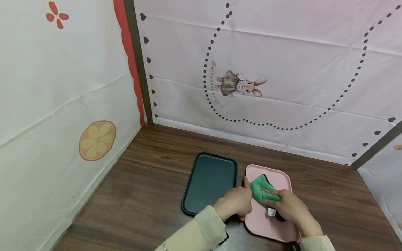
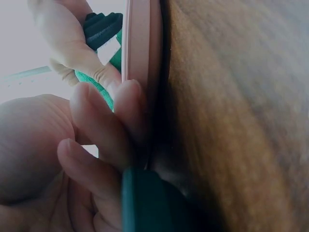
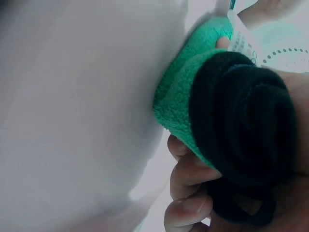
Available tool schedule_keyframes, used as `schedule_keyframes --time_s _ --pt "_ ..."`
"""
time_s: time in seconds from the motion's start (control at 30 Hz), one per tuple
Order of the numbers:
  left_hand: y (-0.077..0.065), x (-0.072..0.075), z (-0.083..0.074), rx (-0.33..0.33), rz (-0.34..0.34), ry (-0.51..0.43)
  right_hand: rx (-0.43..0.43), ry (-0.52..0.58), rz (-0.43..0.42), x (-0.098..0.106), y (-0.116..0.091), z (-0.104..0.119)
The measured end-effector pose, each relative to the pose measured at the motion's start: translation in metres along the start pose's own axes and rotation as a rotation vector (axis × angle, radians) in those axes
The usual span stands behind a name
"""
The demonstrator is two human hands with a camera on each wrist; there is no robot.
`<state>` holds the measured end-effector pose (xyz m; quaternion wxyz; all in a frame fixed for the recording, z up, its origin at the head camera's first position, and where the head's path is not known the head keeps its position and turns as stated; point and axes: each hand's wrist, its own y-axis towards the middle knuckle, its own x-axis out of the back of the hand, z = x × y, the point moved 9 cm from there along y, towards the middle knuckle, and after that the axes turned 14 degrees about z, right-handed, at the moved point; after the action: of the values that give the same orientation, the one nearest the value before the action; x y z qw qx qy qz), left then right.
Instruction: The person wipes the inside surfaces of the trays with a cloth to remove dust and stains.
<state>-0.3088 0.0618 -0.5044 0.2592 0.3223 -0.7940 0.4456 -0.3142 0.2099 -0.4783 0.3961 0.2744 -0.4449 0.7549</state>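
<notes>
On the pink tray (image 1: 260,226) lies a green terry cloth mitt (image 1: 258,184) with a black ribbed cuff (image 3: 241,116) and a white label (image 1: 271,211). My right hand (image 1: 292,207) grips the mitt near its cuff, fingers bent around the green fabric. A small black loop (image 3: 248,208) hangs from the cuff in the right wrist view. At the tray's left edge, my left hand (image 1: 237,201) holds the rim, its index finger stretched along it. Up close in the left wrist view, bent fingers (image 2: 91,111) meet the pink rim.
A dark green tray (image 1: 210,181) lies just left of the pink one, partly behind my left hand. Both sit on a brown wood-grain table (image 1: 135,195). Printed white sheets (image 1: 176,97) wall in its back and sides.
</notes>
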Motion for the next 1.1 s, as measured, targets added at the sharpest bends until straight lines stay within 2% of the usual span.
schedule_keyframes --time_s 0.37,0.9,1.1 --pt "-0.001 0.0 0.0 0.001 0.0 -0.039 -0.058 -0.06 -0.052 0.003 0.004 -0.005" --pt "0.0 0.001 0.0 -0.007 -0.01 -0.028 -0.101 -0.051 -0.103 0.003 0.006 -0.009" --pt "0.001 0.0 -0.001 -0.018 -0.005 -0.031 -0.122 -0.046 -0.096 0.002 0.006 -0.011"
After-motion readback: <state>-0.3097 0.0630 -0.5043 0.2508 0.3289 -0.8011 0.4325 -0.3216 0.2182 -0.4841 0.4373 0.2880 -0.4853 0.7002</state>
